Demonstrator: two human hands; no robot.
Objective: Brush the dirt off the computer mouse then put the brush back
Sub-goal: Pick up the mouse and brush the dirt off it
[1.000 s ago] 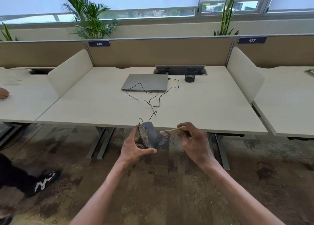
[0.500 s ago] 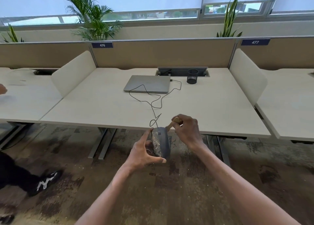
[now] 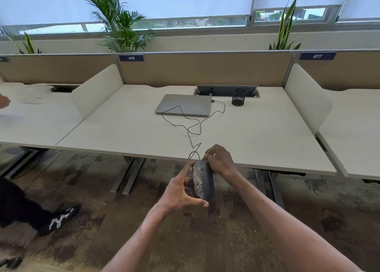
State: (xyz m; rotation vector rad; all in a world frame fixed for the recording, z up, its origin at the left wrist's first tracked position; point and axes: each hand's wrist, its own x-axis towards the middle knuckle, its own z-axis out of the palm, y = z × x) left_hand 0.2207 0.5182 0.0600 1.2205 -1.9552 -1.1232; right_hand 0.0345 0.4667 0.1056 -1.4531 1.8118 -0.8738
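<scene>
A person standing at the front edge of a pale desk (image 3: 257,140) holds a dark computer mouse (image 3: 203,181) in the air over the carpet, just off the desk's near edge. The left hand (image 3: 181,193) grips the mouse from the side, thumb under its lower end and fingers spread along its soiled face. The right hand (image 3: 221,158) is closed around a wooden brush (image 3: 210,151), only the handle end showing above the knuckles; the bristles appear to meet the mouse's upper end, though the hand hides the contact. The mouse's black cable (image 3: 191,126) snakes back across the desk to a closed grey laptop (image 3: 184,105), beside which stands a black mesh pen cup (image 3: 238,96).
</scene>
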